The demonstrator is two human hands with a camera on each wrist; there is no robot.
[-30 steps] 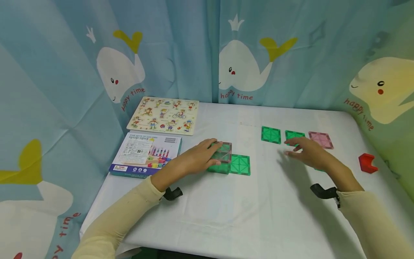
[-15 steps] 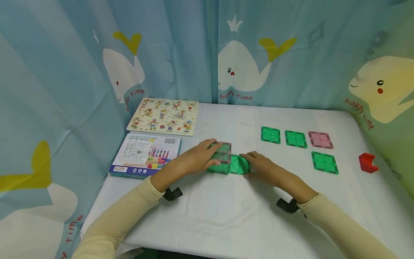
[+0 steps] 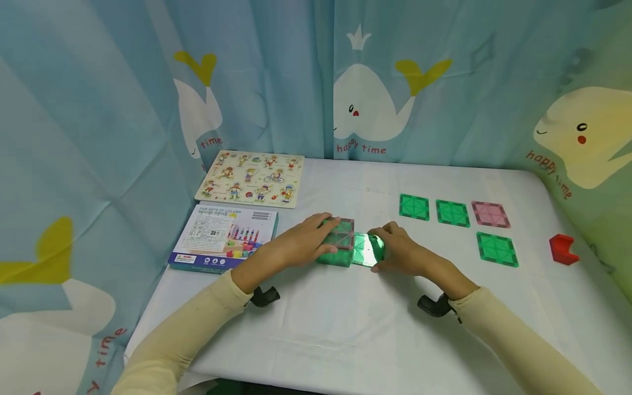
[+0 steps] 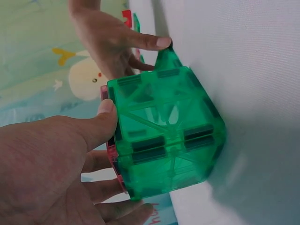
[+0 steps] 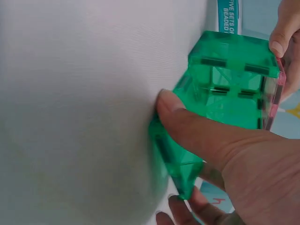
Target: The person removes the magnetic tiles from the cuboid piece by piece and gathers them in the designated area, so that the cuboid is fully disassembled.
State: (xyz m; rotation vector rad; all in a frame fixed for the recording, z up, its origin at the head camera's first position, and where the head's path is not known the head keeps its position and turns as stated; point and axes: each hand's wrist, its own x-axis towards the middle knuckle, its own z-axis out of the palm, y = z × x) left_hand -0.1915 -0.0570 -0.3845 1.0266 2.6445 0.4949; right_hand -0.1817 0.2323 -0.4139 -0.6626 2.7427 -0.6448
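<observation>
A cube of translucent magnetic tiles [image 3: 337,258], green at the sides with a pink tile [image 3: 340,241] on top, stands on the white table. My left hand [image 3: 303,241] grips it from the left, thumb [image 4: 107,112] on the near top edge, other fingers on the far side. Against the cube's lower right edge lies one green magnetic tile [image 3: 364,249]. My right hand [image 3: 402,252] pinches that tile at its outer edge; in the right wrist view the green tile [image 5: 180,157] sits between thumb and fingers, slightly tilted, outer edge raised. The hand hides part of it.
Three green tiles, one of them a green tile [image 3: 413,207] at the back, and a pink tile [image 3: 490,214] lie flat at right. Beyond them is a red block [image 3: 563,249]. A boxed toy [image 3: 224,236] and a picture puzzle board [image 3: 250,178] lie at left.
My right hand has come left from above the loose tiles to the green tile beside the cube. That tile's outer edge has lifted a little. The left hand stays on the cube.
</observation>
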